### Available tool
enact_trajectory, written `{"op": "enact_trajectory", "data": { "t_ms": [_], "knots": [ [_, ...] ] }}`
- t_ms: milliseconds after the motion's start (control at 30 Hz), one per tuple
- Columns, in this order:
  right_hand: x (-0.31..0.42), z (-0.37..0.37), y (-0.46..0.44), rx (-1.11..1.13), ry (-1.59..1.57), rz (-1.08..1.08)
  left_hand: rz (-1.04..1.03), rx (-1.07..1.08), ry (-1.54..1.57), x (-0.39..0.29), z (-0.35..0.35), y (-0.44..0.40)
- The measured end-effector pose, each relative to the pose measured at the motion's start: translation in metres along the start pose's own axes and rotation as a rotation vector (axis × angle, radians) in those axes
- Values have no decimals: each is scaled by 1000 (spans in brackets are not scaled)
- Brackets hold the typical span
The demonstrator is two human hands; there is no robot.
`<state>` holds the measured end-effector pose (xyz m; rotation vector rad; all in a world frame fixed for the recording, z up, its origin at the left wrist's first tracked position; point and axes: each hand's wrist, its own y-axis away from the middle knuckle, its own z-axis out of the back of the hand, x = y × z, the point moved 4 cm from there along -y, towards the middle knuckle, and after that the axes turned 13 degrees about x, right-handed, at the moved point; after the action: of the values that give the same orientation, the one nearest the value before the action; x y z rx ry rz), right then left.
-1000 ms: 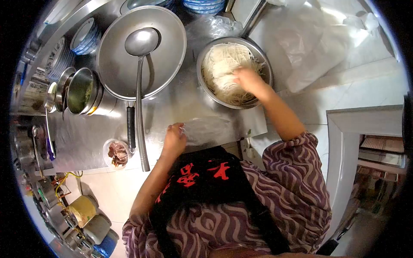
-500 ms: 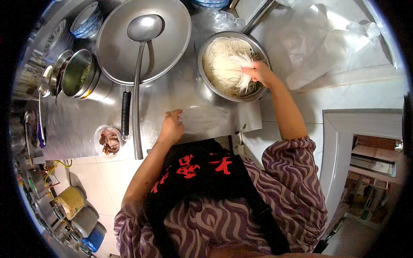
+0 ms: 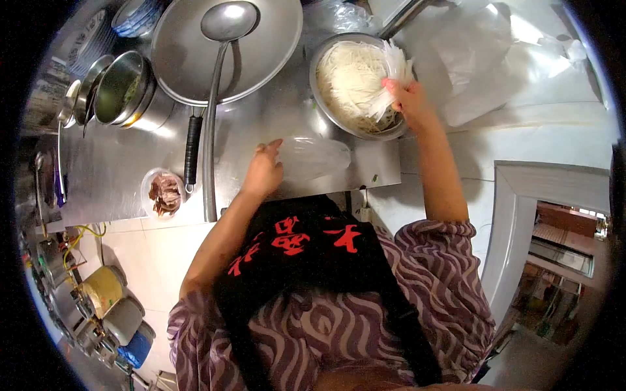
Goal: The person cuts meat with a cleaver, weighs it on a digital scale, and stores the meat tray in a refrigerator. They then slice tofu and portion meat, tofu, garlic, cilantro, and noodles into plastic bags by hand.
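White noodles (image 3: 349, 81) fill a round metal pan (image 3: 321, 104) whose handle points away to the upper right. At the pan's right side my right hand (image 3: 407, 99) is closed on a bunch of the noodles, lifted against the rim. My left hand (image 3: 264, 171) is at the counter's near edge, its fingers closed on the left end of a clear plastic bag (image 3: 313, 158) that lies flat on the steel. The bag's opening is hard to make out.
A large wok (image 3: 261, 65) with a ladle (image 3: 215, 98) stands left of the pan. Further left are metal pots (image 3: 117, 88) and stacked bowls (image 3: 137, 18). A tub of sliced meat (image 3: 164, 194) sits at the front edge. Plastic bags (image 3: 479, 72) lie right.
My right hand has closed on noodles and pulled a bunch toward the pan's right rim. My left hand stays at the bag. The view has shifted, so the counter sits higher.
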<state>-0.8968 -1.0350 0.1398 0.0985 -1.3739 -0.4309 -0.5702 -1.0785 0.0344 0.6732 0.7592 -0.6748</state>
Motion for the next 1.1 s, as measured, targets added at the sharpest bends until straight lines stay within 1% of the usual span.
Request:
{"op": "enact_trajectory", "data": {
  "t_ms": [67,133,200,267,300,333,367,467,500,567,600,700,767,800,867,967,1000,1033,1067,1100],
  "knots": [
    [10,-29,8,58,-169,47,39,5,31,-10,4,0],
    [18,-77,20,166,-345,214,21,28,38,-5,-1,-4],
    [0,-130,24,145,-291,120,-17,34,-13,8,-14,-9],
    [-48,-178,16,153,-274,250,-72,21,-120,26,-30,-16],
    [-81,-192,8,91,-78,269,18,54,-38,27,-28,-16],
    [-80,-202,8,29,119,286,109,85,45,25,-24,-14],
    [-78,-200,13,124,479,309,202,115,128,24,-21,-12],
    [-106,-207,7,383,1027,197,29,-69,119,11,-12,2],
    [-101,-204,10,404,1069,241,-25,-122,106,7,-7,7],
    [-98,-200,5,468,1174,122,-137,-230,81,-3,2,16],
    [-97,-198,4,500,1225,60,-165,-200,60,-9,3,21],
    [-75,-179,16,347,1072,370,-219,-139,1,-19,2,29],
    [-74,-179,10,457,1209,124,-207,-133,-27,-21,1,30],
    [-71,-179,9,510,1273,0,-161,-110,-22,-22,1,32],
    [-49,-182,17,589,1303,126,-85,-83,-26,-25,8,32],
    [-27,-181,28,673,1290,365,-67,-120,-102,-7,0,29],
    [-18,-182,28,690,1276,456,29,-44,-89,-13,5,30],
    [-4,-185,20,661,1218,272,125,29,-76,-25,12,34],
    [18,-186,15,597,1105,255,223,106,-60,-29,16,40],
    [41,-186,10,539,990,236,83,25,-197,-33,19,46]
  ]
}}
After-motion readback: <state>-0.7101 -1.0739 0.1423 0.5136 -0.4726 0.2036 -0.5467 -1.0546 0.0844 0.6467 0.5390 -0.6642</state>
